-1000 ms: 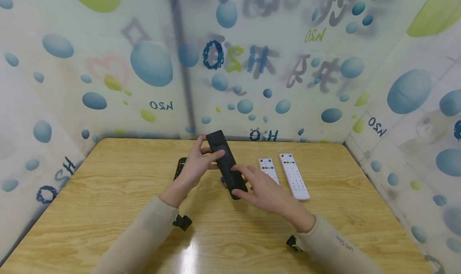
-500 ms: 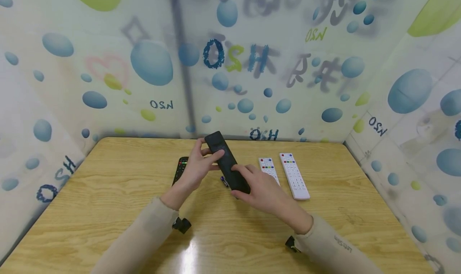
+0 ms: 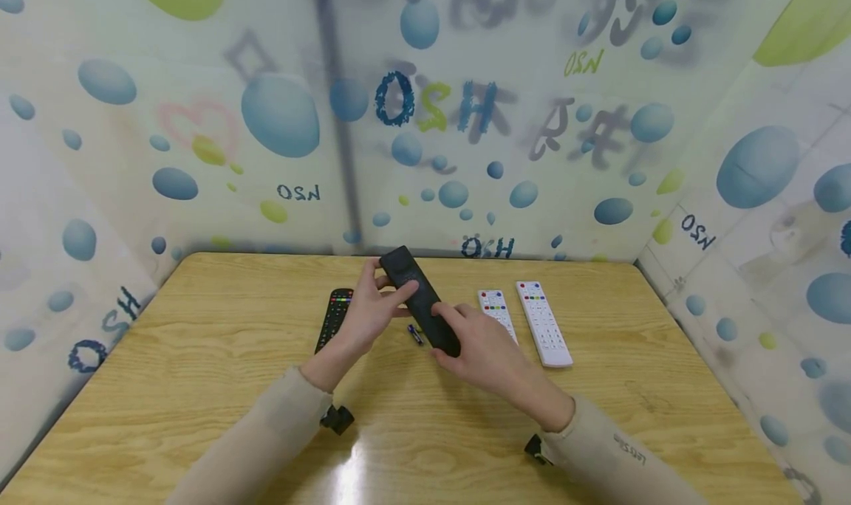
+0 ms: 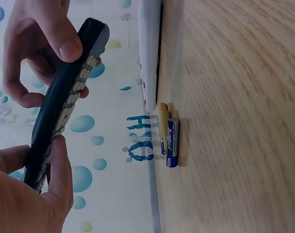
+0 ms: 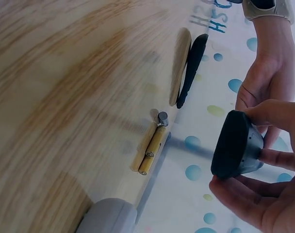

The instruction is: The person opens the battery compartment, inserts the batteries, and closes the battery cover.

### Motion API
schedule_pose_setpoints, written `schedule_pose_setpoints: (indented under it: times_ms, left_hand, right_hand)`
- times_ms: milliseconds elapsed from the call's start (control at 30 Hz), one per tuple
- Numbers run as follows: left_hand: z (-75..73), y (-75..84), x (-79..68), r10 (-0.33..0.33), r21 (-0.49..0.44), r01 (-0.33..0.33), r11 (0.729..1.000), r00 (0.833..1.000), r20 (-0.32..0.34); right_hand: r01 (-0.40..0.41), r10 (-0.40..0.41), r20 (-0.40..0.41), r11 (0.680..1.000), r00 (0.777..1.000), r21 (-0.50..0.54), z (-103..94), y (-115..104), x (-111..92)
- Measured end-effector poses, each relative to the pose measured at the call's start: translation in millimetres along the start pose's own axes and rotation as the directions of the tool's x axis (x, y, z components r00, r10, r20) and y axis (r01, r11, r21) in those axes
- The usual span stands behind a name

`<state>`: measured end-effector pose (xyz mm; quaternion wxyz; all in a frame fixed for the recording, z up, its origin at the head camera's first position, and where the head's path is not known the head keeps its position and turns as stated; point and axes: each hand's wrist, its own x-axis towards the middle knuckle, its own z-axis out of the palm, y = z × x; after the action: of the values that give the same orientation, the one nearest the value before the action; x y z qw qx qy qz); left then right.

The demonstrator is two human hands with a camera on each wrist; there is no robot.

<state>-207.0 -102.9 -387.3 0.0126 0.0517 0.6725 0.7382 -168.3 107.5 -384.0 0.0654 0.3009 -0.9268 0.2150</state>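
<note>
A black remote control (image 3: 432, 314) is held above the table by both hands, back side up in the head view. My left hand (image 3: 364, 314) grips its far end, with the thumb across the back. My right hand (image 3: 488, 351) pinches its near end between thumb and fingers. In the left wrist view, pale buttons (image 4: 72, 97) line the side facing the table. Beneath the remote, several batteries lie on the table: a blue-and-silver battery (image 4: 172, 143) beside yellowish batteries (image 5: 155, 141).
Another black remote (image 3: 335, 319) lies left of the batteries, partly behind my left hand. Two white remotes lie to the right, the shorter white remote (image 3: 495, 309) partly covered by my right hand, the longer white remote (image 3: 544, 324) beyond it. A patterned curtain (image 3: 425, 158) hangs behind the wooden table (image 3: 199, 342).
The held remote's near end has risen and shifted slightly right, uncovering more of the batteries. My left hand has moved slightly right, showing more of the black remote on the table.
</note>
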Motion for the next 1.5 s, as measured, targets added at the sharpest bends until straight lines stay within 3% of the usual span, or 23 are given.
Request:
schedule_pose_setpoints:
  times_ms: [633,1033,1500]
  left_hand:
    - [5.4,1.4,-1.9,0.029,-0.010,-0.029,1.000,0.999,-0.020]
    - [6.2,0.6,-1.4,0.033,0.009,-0.033,0.999,0.999,-0.036]
    - [1.9,1.4,-2.9,0.043,0.034,-0.042,0.999,0.998,-0.054]
  right_hand:
    - [-0.034,0.035,-0.010,0.998,0.999,0.061,-2.7,-0.7,1.2]
    - [0.020,-0.014,-0.103,0.998,0.995,0.054,-0.5,2.0,1.8]
    - [0.067,-0.039,-0.162,0.982,0.986,0.174,2.0,1.6,2.2]
